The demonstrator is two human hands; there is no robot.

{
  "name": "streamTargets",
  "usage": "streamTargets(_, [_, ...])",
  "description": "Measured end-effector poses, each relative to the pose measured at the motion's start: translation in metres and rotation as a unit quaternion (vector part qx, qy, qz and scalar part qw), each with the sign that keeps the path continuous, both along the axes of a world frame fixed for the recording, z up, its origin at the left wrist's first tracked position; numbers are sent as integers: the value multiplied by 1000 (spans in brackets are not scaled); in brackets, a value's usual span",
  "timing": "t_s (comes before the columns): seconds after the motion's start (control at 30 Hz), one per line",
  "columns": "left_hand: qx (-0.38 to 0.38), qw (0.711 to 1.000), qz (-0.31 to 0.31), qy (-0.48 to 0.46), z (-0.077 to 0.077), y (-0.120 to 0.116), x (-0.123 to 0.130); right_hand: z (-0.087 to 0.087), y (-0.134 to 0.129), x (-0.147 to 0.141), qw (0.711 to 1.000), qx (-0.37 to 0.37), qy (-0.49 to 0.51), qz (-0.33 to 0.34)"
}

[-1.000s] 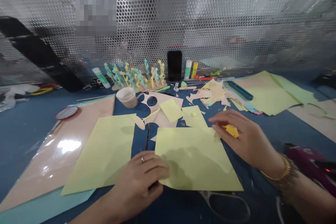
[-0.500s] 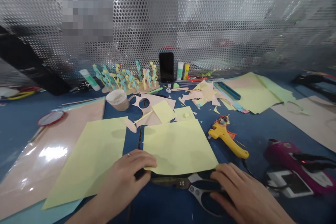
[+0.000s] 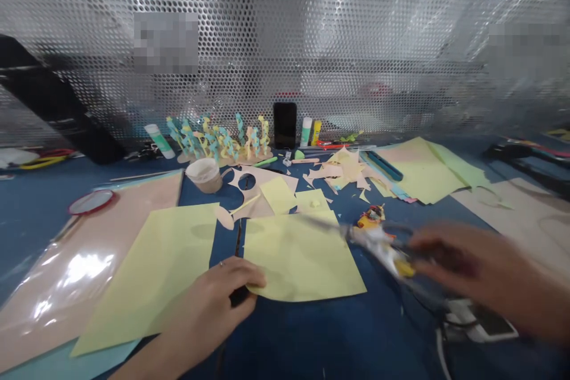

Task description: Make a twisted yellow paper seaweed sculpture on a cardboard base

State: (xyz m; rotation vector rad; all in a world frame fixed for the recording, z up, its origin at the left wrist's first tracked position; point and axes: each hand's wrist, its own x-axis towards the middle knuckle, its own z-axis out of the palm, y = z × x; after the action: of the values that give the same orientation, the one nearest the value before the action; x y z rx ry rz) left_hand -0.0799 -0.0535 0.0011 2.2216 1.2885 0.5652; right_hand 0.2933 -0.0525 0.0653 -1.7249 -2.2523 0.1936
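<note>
My left hand [image 3: 209, 303] rests curled on the lower left corner of a pale yellow-green paper sheet [image 3: 303, 258], its fingertips pressing the edge. My right hand [image 3: 485, 267] is blurred by motion, to the right of that sheet. It holds a pair of metal scissors [image 3: 378, 246] with the blades pointing left, over a yellow glue gun [image 3: 404, 268]. The scissors hide most of the glue gun. A second pale yellow-green sheet [image 3: 146, 267] lies left of my left hand.
Behind the sheets stand a paper spiral sculpture [image 3: 218, 142], a paper cup [image 3: 205, 175], an upright phone [image 3: 285, 124] and glue sticks [image 3: 309, 130]. Paper scraps [image 3: 342, 166] lie on the blue mat [image 3: 285, 338]. A perforated metal screen [image 3: 285, 29] rises behind. A white power strip [image 3: 481, 323] sits lower right.
My right hand let go of the glue gun, took the scissors from below the sheet, and lifted them up and right over the glue gun. My left hand stayed on the sheet.
</note>
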Motion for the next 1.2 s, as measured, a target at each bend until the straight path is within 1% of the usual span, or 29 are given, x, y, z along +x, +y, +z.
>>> streamTargets(0.07, [12,1000,-20,3,2,-1,2,1,39,7,997,8,-43,-62])
streamTargets(0.1, [19,999,-31,7,3,-2,3,-1,58,8,993,17,-77,-85])
streamTargets(0.13, [27,999,-42,11,5,-2,5,-4,75,8,989,3,-117,-90])
streamTargets(0.17, [35,998,-51,17,7,-2,6,-9,90,8,987,0,-132,-97])
streamTargets(0.23, [48,996,-66,29,11,-3,7,-20,110,7,983,-5,-150,-106])
streamTargets(0.33, [59,994,-79,46,15,-3,8,-28,121,5,983,-9,-163,-81])
streamTargets(0.4, [57,993,-81,58,16,-3,7,-27,119,2,985,-7,-164,-58])
streamTargets(0.47, [53,993,-81,72,16,-2,5,-22,108,-7,986,-4,-160,-41])
streamTargets(0.53, [48,992,-84,82,16,-2,3,-18,89,-25,990,-6,-138,-7])
streamTargets(0.57, [45,992,-87,85,16,-2,3,-18,77,-36,993,-12,-114,22])
streamTargets(0.6, [42,991,-89,87,16,-2,3,-19,63,-47,994,-38,-45,94])
streamTargets(0.63, [39,991,-92,88,17,-2,3,-21,49,-58,982,-60,20,180])
streamTargets(0.67, [36,991,-95,91,17,-1,3,-24,36,-68,965,-87,56,240])
streamTargets(0.7, [34,990,-97,95,17,-1,4,-29,25,-76,953,-107,69,273])
streamTargets(0.8, [32,989,-101,105,18,-1,4,-44,5,-88,947,-99,54,301])
streamTargets(0.9, [31,989,-105,104,17,-1,4,-55,4,-87,947,-76,33,309])
streamTargets(1.0, [19,988,-108,104,17,0,3,-57,7,-84,945,-75,21,319])
streamTargets(1.1, [7,989,-105,107,18,2,3,-56,8,-84,940,-93,21,327])
streamTargets(1.2, [11,988,-110,105,18,2,5,-55,8,-87,938,-110,29,327])
